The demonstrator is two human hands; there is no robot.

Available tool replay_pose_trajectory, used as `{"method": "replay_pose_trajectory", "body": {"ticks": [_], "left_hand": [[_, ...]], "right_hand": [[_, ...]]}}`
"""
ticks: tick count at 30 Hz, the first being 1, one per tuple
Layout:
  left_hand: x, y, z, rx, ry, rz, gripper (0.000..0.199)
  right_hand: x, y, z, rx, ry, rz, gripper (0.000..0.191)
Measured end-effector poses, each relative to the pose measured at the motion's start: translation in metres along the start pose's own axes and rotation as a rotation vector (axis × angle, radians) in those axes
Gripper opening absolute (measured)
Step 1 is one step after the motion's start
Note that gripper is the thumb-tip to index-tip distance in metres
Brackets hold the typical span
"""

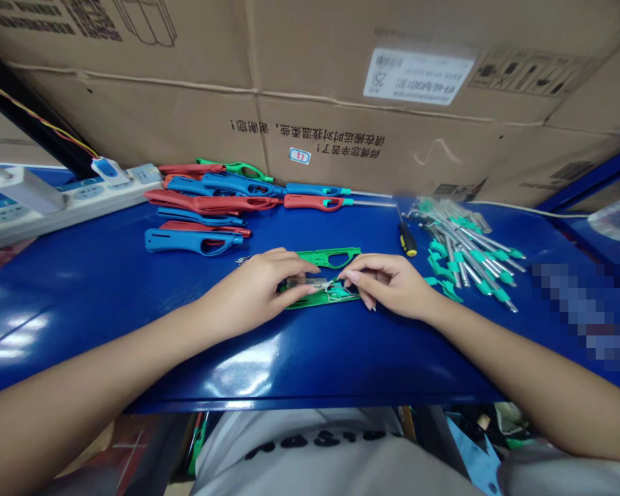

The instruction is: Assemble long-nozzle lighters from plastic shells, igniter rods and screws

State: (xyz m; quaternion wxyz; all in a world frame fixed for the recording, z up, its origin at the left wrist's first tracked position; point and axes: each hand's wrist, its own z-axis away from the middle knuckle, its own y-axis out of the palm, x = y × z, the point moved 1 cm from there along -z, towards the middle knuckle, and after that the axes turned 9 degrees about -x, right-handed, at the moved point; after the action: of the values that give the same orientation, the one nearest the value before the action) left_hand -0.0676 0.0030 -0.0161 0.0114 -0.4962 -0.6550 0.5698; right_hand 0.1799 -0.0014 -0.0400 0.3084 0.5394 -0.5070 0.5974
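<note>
On the blue table lies an open green lighter shell half [310, 301] holding a clear fuel tank [307, 282], a teal trigger part and thin wires. My left hand [261, 286] has its thumb and fingers closed on the left end of this shell and tank. At the right end, the fingertips of my right hand [387, 282] are pinched together over the wires; what they grip is too small to make out. Just behind is a second green shell half [335, 257], with its handle loop showing.
Red and blue lighter shells [201, 203] are piled at the back left, beside a white power strip [83, 200]. A screwdriver [407, 240] and metal tubes with teal parts [465, 248] lie right. Cardboard boxes [310, 62] stand behind.
</note>
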Motion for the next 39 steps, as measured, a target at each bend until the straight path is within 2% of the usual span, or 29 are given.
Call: {"method": "replay_pose_trajectory", "body": {"ticks": [4,10,18,23,28,33,35,39], "left_hand": [[-0.001,-0.005,-0.001,0.06,-0.076,-0.055,0.018],[-0.002,-0.004,0.001,0.129,-0.01,-0.12,0.013],[-0.005,0.006,0.004,0.113,-0.133,-0.056,0.012],[-0.005,0.002,0.005,0.076,-0.119,-0.049,0.016],[-0.005,-0.003,0.003,0.094,-0.107,-0.057,0.013],[-0.005,-0.001,0.003,0.096,-0.097,-0.049,0.012],[-0.005,0.0,0.004,0.093,-0.079,-0.058,0.012],[-0.006,0.001,0.004,0.088,-0.05,-0.088,0.012]], "right_hand": [[-0.002,-0.002,-0.001,-0.022,0.048,0.005,0.03],[-0.002,-0.001,-0.001,-0.03,0.071,-0.016,0.031],[-0.001,-0.001,-0.002,-0.031,0.069,0.01,0.031],[-0.002,-0.002,-0.002,-0.032,0.061,0.01,0.031],[-0.002,-0.002,-0.002,-0.03,0.061,0.021,0.03],[-0.002,-0.001,-0.001,-0.026,0.056,0.026,0.028],[-0.001,-0.001,-0.001,-0.044,0.018,0.036,0.024],[0.003,0.001,0.0,-0.057,-0.196,0.185,0.019]]}}
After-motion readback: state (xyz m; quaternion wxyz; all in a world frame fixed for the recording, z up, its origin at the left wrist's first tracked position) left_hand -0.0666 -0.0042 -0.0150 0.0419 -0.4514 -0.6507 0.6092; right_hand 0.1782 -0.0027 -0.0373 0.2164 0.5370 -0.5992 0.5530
